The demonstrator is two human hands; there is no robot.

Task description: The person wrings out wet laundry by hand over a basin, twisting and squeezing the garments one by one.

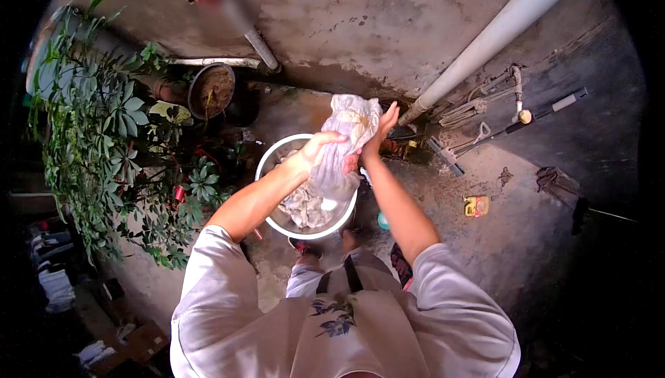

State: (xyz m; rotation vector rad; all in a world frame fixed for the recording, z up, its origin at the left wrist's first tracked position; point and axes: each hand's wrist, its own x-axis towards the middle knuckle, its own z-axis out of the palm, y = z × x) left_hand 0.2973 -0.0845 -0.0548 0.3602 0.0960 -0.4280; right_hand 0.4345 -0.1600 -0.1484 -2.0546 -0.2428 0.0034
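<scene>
A bundled pale wet-looking cloth (336,166) is held up over a white-rimmed basin (269,220). My left hand (318,149) grips its left side, with the thumb across the front. Against the cloth's right edge is my right hand (377,135), its fingers stretched upward and the palm turned toward the cloth. Part of its contact with the cloth is hidden. Inside the basin, under the raised cloth, lies more crumpled light fabric (308,210).
Leafy plants (125,121) and a soil-filled pot (211,92) stand left. A white pipe (492,35) slants along the wall. To the right are a squeegee-like tool (447,156), a yellow container (476,205) and a dustpan-like object (557,184).
</scene>
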